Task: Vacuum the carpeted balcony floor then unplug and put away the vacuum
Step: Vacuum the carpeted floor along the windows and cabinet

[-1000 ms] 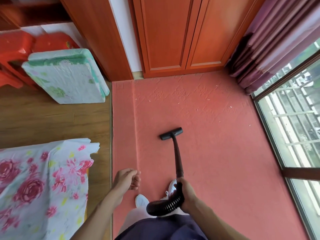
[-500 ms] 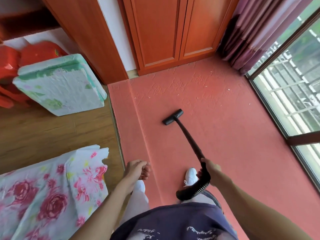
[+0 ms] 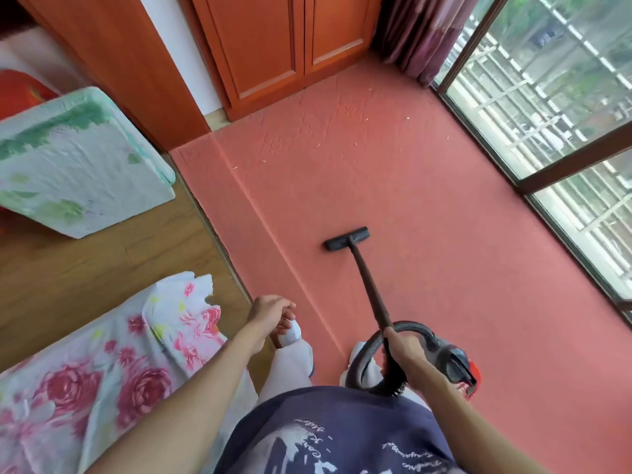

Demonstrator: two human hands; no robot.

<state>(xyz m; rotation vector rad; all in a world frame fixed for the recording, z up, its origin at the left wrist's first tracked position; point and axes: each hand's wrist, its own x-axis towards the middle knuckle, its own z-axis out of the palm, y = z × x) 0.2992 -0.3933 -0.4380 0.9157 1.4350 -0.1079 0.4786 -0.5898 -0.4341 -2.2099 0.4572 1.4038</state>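
Observation:
My right hand (image 3: 402, 347) grips the top of the dark vacuum wand (image 3: 371, 292), where the ribbed black hose (image 3: 364, 359) loops off. The black floor nozzle (image 3: 346, 238) lies flat on the salmon-red carpet (image 3: 427, 217), in the middle of the balcony floor. The red and black vacuum body (image 3: 458, 366) sits on the carpet just right of my right hand. My left hand (image 3: 270, 311) hangs at my side with loosely curled fingers and holds nothing. Small pale crumbs (image 3: 365, 118) lie scattered on the carpet near the cabinet.
Orange wooden cabinet doors (image 3: 290, 46) close the far end, with a purple curtain (image 3: 417, 32) in the corner. Sliding glass windows (image 3: 547, 131) run along the right. On the left are wooden flooring (image 3: 85, 265), a folded green-white mattress (image 3: 78, 165) and a floral-covered bed (image 3: 85, 381).
The view swung left and down, bringing the vacuum body into sight. The nozzle has been drawn back across the carpet toward me, away from the cabinet. My left hand stays idle.

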